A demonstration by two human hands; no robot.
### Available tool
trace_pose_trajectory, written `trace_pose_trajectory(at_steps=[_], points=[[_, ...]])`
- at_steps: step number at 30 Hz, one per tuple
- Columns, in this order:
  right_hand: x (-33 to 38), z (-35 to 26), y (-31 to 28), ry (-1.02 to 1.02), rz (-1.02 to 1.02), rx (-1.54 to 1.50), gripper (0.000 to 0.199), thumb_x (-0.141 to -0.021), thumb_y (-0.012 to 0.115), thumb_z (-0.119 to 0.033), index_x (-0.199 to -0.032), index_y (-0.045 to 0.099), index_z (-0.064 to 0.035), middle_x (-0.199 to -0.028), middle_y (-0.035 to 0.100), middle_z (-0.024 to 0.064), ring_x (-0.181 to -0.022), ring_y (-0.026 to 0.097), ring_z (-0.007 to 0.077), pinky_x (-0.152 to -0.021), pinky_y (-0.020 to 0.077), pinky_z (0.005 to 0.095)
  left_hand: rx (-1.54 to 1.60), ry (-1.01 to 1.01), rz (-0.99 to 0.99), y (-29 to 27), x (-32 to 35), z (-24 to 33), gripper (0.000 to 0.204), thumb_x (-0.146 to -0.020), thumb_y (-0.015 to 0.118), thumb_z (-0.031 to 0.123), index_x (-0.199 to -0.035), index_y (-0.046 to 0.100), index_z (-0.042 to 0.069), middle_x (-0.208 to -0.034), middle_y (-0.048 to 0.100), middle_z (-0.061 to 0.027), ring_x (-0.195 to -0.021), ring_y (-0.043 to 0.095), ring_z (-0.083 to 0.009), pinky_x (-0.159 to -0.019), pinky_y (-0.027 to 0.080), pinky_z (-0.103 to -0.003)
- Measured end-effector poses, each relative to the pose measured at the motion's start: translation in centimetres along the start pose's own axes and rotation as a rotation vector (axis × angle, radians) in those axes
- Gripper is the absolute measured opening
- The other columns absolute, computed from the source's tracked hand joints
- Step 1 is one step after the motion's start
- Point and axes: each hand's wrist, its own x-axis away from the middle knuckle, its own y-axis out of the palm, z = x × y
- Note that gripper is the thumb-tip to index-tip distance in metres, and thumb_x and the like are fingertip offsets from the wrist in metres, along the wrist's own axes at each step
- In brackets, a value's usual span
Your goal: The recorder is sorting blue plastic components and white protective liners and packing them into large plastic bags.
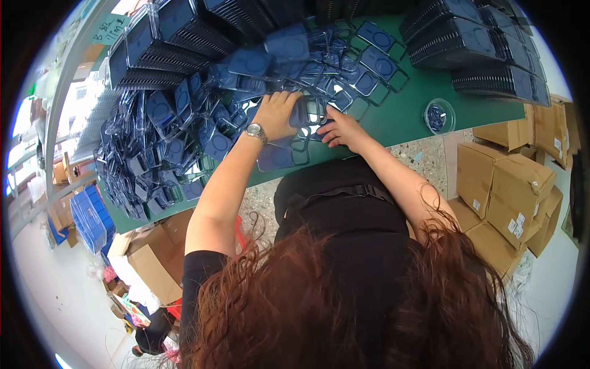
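Note:
My left hand (pixel 276 115), with a watch (pixel 255 130) on its wrist, grips the left side of a clear phone case with a dark rim (pixel 312 111). From the other side my right hand (pixel 344 131) pinches the same case, thumb at its right edge and fingers curled below. Another see-through bluish case (pixel 275 157) lies flat by the near table edge, just below my left hand. A large loose heap of dark blue phone cases (pixel 161 109) spreads to the left and ahead of my hands, some with a ring on the back.
Tall stacks of blue cases (pixel 184 55) rise at the far left, with more stacks (pixel 470 46) at the far right of the green table (pixel 409 114). A round clear tub (pixel 439 117) holds small dark pieces. Cardboard boxes (pixel 507 184) stand on the floor at right; a blue crate (pixel 91 218) at left.

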Motion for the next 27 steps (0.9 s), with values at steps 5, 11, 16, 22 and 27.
trace_pose_trajectory(at_steps=[5, 11, 16, 22, 27], points=[[-2.6, -0.3, 0.1, 0.127, -0.087, -0.125, 0.067, -0.089, 0.048, -0.069, -0.110, 0.052, -0.0052, -0.083, 0.063, 0.0102, -0.062, 0.058, 0.0184, -0.057, 0.0489, 0.0305, 0.004, -0.013, -0.086, 0.4, -0.4, 0.1, 0.085, -0.057, 0.080, 0.024, -0.133, 0.045, 0.011, -0.114, 0.056, -0.0121, -0.109, 0.055, -0.0307, -0.092, 0.042, -0.041], [-2.3, -1.1, 0.4, 0.240, -0.231, -0.227, 0.065, -0.084, 0.052, -0.073, -0.096, 0.058, -0.0094, -0.078, 0.057, 0.0056, -0.063, 0.056, 0.0181, -0.063, 0.0503, 0.0345, 0.034, -0.038, -0.181, 0.2, -0.2, -0.6, 0.086, -0.058, 0.080, 0.026, -0.134, 0.043, 0.011, -0.115, 0.058, -0.0148, -0.110, 0.056, -0.0324, -0.092, 0.043, -0.041], [-1.3, -0.9, 0.4, 0.099, -0.050, -0.158, 0.067, -0.089, 0.051, -0.067, -0.114, 0.054, -0.0043, -0.108, 0.060, 0.0146, -0.087, 0.062, 0.0257, -0.075, 0.0546, 0.0410, 0.022, -0.031, -0.143, -0.3, -0.2, -0.7, 0.085, -0.058, 0.079, 0.027, -0.133, 0.043, 0.010, -0.113, 0.058, -0.0162, -0.109, 0.057, -0.0342, -0.091, 0.044, -0.043], [-1.2, 0.0, 0.3, -0.047, -0.245, -0.237, 0.057, -0.094, 0.049, -0.057, -0.117, 0.051, -0.0053, -0.115, 0.057, 0.0165, -0.099, 0.060, 0.0279, -0.082, 0.0535, 0.0413, 0.153, -0.040, -0.006, -1.0, 0.0, 0.0, 0.085, -0.057, 0.079, 0.025, -0.132, 0.043, 0.008, -0.110, 0.058, -0.0167, -0.108, 0.057, -0.0351, -0.095, 0.044, -0.044], [0.1, -1.7, 0.5, -0.068, -0.242, -0.293, 0.052, -0.093, 0.053, -0.052, -0.116, 0.051, -0.0059, -0.112, 0.056, 0.0131, -0.104, 0.060, 0.0279, -0.087, 0.0515, 0.0428, 0.279, -0.070, 0.078, -1.0, -0.7, 0.3, 0.081, -0.059, 0.079, 0.024, -0.131, 0.045, 0.005, -0.113, 0.059, -0.0183, -0.110, 0.056, -0.0368, -0.096, 0.044, -0.044]])
